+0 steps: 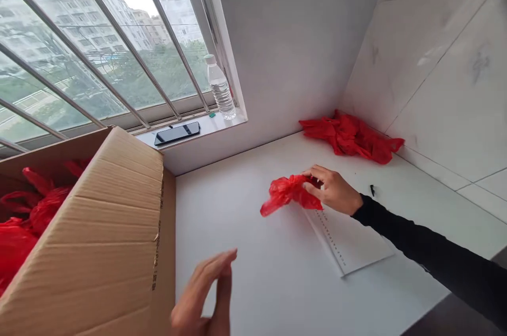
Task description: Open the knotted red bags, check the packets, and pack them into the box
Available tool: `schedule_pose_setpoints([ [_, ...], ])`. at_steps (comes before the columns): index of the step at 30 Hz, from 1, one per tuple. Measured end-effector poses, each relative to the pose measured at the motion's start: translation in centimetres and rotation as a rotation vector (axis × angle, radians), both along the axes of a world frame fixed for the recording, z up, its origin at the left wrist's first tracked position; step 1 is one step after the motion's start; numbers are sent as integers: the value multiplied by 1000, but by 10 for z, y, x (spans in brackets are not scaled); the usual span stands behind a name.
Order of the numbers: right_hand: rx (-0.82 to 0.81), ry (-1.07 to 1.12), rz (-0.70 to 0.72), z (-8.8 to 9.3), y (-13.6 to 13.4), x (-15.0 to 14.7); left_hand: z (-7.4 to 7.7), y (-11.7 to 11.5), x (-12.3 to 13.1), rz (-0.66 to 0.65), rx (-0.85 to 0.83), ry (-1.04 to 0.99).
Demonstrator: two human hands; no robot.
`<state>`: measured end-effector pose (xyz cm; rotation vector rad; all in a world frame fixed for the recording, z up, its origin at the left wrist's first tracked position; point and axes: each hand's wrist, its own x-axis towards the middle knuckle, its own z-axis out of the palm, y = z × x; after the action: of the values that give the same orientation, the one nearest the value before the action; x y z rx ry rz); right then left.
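My right hand (332,188) grips a crumpled red plastic bag (283,193) between thumb and fingers, above the white table (237,230). Partly beneath the bag and the hand lies a spiral-bound pad with blank white pages (352,241). My left hand (206,291) is low in the view, off to the left of the pad. Its fingers are stretched forward, the thumb is close below them, and no object shows in it. A cardboard box (106,220) stands to its left, with several red plastic bags (49,204) inside.
More red plastic bags (352,136) lie in a heap at the back right corner by the tiled wall. A small black item (373,190) is on the table beyond my right wrist. A phone (177,133) and a water bottle (221,90) are on the sill of the barred window.
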<state>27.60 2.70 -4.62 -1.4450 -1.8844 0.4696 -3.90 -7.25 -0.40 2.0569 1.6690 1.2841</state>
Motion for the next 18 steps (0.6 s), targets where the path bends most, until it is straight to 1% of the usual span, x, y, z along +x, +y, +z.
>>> schedule_pose_setpoints([
  [2,-38,37,109,-1,-36,-23,-19,2,13,-111,-52,40],
  [4,-92,92,193,-5,-65,-41,-39,5,27,-203,-121,77],
  [6,-148,148,243,-9,-84,-52,-56,5,36,-243,-192,88],
  [8,-180,169,258,-13,-95,-55,-65,-1,37,-236,-242,82],
  [10,-194,172,219,-16,-102,-51,-69,-10,28,-178,-269,62],
  [14,-207,154,27,-17,-109,-38,-66,-25,7,9,-286,1],
  [15,-200,128,21,-17,-111,-37,-65,-29,6,34,-283,-8],
  [16,-194,96,45,-16,-112,-37,-64,-32,7,37,-278,-16],
  [18,-192,28,138,-17,-114,-43,-64,-38,13,-42,-252,24],
])
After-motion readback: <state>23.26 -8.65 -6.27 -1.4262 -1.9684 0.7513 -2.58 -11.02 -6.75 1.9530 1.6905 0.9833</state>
